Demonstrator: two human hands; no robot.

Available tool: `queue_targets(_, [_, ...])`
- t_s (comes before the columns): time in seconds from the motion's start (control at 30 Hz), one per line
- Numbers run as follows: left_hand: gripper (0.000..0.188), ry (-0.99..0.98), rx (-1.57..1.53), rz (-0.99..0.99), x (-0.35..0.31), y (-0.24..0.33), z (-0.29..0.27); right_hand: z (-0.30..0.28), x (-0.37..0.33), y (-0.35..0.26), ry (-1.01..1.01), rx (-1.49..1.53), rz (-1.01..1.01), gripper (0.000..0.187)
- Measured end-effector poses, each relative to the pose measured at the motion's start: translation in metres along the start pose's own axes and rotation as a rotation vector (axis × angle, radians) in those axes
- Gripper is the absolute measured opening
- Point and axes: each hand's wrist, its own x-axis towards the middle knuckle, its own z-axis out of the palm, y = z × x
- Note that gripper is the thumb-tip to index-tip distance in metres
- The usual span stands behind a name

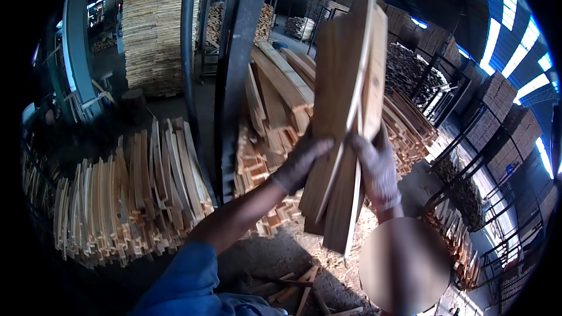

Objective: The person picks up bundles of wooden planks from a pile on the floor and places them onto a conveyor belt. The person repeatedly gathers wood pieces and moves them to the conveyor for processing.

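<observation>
Several wooden boards (341, 76) stand nearly upright between my two gloved hands, bunched together with their lower ends uneven and fanned apart. My left hand (304, 161) clasps the bundle from the left side, its thumb across the face of a board. On the right side my right hand (375, 167) is wrapped round the boards, thumb toward me. The fingers behind the wood are hidden. Just behind the bundle, a pile of longer planks (278, 79) lies on stacked wood pieces.
A dark metal post (234, 82) rises left of the pile. Left of it stands a row of wooden slats (134, 187), with a tall lumber stack (161, 29) behind. Loose offcuts (298, 287) and sawdust lie on the floor. More racked wood (492, 108) lines the right.
</observation>
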Motion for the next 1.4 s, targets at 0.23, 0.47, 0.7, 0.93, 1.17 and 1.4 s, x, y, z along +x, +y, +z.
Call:
queue_targets(0.23, [0.067, 0.337, 1.175, 0.445, -0.049, 0.034, -0.064, 0.118, 0.217, 0.084, -0.286, -0.591, 0.089, 0.094])
queue_targets(0.47, [0.067, -0.181, 1.185, 0.003, -0.164, -0.067, -0.087, 0.157, 0.248, 0.133, -0.426, -0.644, 0.137, 0.095])
queue_targets(0.7, [0.044, -0.166, 1.027, -0.824, -0.262, -0.162, -0.171, 0.062, -0.05, 0.183, 0.062, -0.424, -0.272, 0.053])
queue_targets(0.93, [0.042, -0.04, 0.924, -1.42, -0.369, -0.238, -0.234, 0.009, -0.587, 0.231, 0.661, -0.473, 1.678, 0.054])
queue_targets(1.17, [0.04, -0.133, 0.98, -1.428, -0.382, -0.287, -0.154, 0.04, -0.814, 0.108, 1.235, -0.393, 1.853, 0.066])
queue_targets(1.4, [0.051, -0.48, 0.938, -1.305, -0.408, -0.358, -0.06, 0.085, -0.876, 0.111, 1.376, -0.107, 1.749, 0.05])
